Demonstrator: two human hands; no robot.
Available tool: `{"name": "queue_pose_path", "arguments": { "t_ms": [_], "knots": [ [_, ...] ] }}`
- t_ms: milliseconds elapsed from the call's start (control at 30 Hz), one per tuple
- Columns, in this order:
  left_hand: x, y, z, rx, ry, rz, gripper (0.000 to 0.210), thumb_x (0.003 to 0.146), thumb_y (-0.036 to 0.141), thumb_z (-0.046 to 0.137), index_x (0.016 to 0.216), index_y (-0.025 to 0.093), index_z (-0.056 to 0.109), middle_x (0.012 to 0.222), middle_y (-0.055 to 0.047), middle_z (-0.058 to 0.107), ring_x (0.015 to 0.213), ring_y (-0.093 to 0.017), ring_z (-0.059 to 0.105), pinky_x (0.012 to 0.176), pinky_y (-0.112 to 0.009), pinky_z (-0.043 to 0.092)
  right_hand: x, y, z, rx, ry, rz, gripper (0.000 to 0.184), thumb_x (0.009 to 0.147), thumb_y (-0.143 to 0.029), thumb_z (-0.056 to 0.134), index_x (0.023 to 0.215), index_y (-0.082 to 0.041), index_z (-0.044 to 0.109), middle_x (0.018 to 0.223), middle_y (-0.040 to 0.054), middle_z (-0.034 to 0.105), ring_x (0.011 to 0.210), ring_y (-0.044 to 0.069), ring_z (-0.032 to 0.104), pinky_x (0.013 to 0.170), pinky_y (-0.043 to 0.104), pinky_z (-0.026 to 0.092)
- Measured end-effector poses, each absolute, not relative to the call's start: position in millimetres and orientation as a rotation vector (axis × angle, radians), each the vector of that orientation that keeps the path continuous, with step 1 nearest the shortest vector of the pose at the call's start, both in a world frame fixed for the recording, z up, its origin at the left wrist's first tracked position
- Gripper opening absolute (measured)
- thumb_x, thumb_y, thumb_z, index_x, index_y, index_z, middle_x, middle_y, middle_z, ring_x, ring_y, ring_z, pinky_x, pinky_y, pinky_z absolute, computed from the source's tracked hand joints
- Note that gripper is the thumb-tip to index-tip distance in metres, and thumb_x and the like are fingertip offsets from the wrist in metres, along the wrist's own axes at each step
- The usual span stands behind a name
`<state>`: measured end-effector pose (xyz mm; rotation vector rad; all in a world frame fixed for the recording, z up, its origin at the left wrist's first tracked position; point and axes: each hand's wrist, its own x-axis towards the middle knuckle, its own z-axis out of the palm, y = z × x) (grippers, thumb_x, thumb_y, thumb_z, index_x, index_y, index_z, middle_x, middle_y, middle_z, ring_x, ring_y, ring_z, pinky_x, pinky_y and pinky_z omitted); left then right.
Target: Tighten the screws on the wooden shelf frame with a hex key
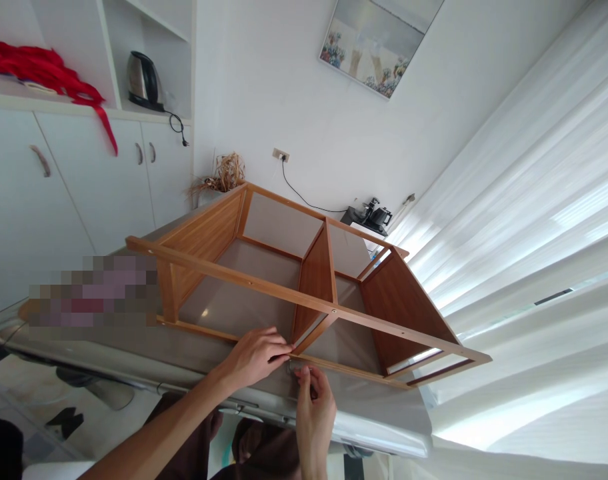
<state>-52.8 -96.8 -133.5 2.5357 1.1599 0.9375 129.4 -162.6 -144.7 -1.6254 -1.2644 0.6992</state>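
Note:
A brown wooden shelf unit (pixel 264 291) lies on its side on the grey table, its slatted frame and panels showing. My left hand (pixel 261 355) is closed at the near lower rail, where the middle panel meets it, fingertips on the wood. Just to the right and lower, my right hand (pixel 314 395) is in a pinch close to that same rail joint. Something small and thin seems to be between its fingertips, but it is too small to make out. Screw holes dot the upper near rail.
The grey table (pixel 174 350) has a rounded metal edge towards me. A blurred-out patch covers its left end. Behind stand a dried plant (pixel 229 172), a black kettle set (pixel 377 217), and white cabinets (pixel 97 177) with a steel kettle (pixel 144 79) and red cloth (pixel 49 70). White curtains (pixel 544 220) hang at right.

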Motion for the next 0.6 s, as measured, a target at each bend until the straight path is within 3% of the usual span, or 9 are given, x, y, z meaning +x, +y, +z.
{"name": "queue_pose_path", "arguments": {
  "t_ms": [267,600],
  "knots": [
    [-51.7,-97.2,-131.5,2.537,1.158,0.966,0.018,0.097,0.030,0.059,0.108,0.026,0.073,0.097,0.002,0.075,0.089,-0.016,0.063,0.085,-0.032,0.048,132.4,-158.8,-140.8,-1.618,-1.313,0.688,0.044,0.092,-0.060,0.051,0.096,-0.019,0.068,0.086,0.0081,0.077,0.080,0.024,0.073,0.071,0.028,0.051],
    [-52.4,-96.1,-137.1,2.563,1.163,0.993,0.023,0.096,0.030,0.060,0.114,0.026,0.073,0.102,0.000,0.076,0.090,-0.017,0.065,0.089,-0.034,0.050,127.4,-165.3,-149.1,-1.612,-1.386,0.511,0.038,0.096,-0.053,0.048,0.100,-0.021,0.067,0.091,0.0057,0.076,0.083,0.022,0.071,0.073,0.028,0.049]
  ]
}}
